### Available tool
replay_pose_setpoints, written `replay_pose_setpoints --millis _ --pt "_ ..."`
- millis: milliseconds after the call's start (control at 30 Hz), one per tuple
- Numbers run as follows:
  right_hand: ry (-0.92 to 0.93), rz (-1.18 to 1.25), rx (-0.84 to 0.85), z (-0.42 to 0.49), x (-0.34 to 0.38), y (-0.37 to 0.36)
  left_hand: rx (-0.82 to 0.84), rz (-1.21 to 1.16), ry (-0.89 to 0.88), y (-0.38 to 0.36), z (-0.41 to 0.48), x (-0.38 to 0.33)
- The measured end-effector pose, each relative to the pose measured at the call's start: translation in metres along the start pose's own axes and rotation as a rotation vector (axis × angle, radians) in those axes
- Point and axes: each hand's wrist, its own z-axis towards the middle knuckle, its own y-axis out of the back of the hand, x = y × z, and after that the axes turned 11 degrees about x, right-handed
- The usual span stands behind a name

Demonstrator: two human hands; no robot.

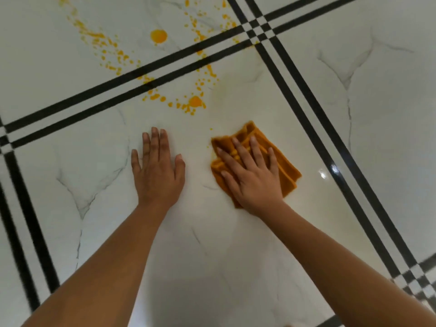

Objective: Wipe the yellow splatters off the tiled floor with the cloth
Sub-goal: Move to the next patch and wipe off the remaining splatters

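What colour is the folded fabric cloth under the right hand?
Mustard orange-brown; the folded fabric cloth shows best in the head view.

White marble-look tiled floor (236,244) with black double stripes (165,64).
Yellow splatters (195,101) lie beyond the folded orange cloth (286,172); a flat left hand (158,173) rests beside it.

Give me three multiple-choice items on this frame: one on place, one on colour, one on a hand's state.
1. The folded mustard-orange cloth lies: A on a rug; B on white marble-look floor tile; C off the floor.
2. The liquid splatters are: A yellow; B red; C blue.
3. The left hand: A lies flat on tile; B grips the cloth; C makes a fist.
B, it lies on plain tile under the right hand; A, yellow drops beyond the hands; A, straight fingers on bare tile.
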Motion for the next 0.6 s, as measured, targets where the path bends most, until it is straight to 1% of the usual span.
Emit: replay_pose_setpoints --millis 67,133,167,233,300,367,500,533,600 --pt "-0.013 -0.017 -0.003 -0.001 -0.007 0.001 0.012 -0.003 0.014 0.001 0.005 0.009" --pt "-0.103 0.067 0.018 0.033 0.001 0.012 0.015 0.002 0.023 -0.003 0.005 0.008" --pt "-0.119 0.097 0.058 0.052 0.012 0.018 0.009 0.010 0.033 -0.005 0.005 0.006" --pt "-0.053 0.076 0.100 0.068 0.029 0.018 0.001 0.016 0.046 -0.007 0.006 0.005" --pt "0.055 0.016 0.051 0.055 0.025 0.010 0.012 0.011 0.040 -0.008 0.006 0.004" --pt "0.103 -0.021 0.048 0.036 0.016 0.008 0.024 0.003 0.039 -0.005 0.005 0.008" --pt "-0.031 0.064 0.120 0.063 0.025 0.020 0.054 -0.034 0.061 -0.002 0.006 0.004" --pt "-0.030 0.072 0.139 0.068 0.029 0.021 0.052 -0.059 0.084 -0.003 0.006 0.001" --pt "0.032 0.146 0.167 0.070 0.028 0.025 0.030 -0.128 0.153 -0.001 0.006 -0.009"
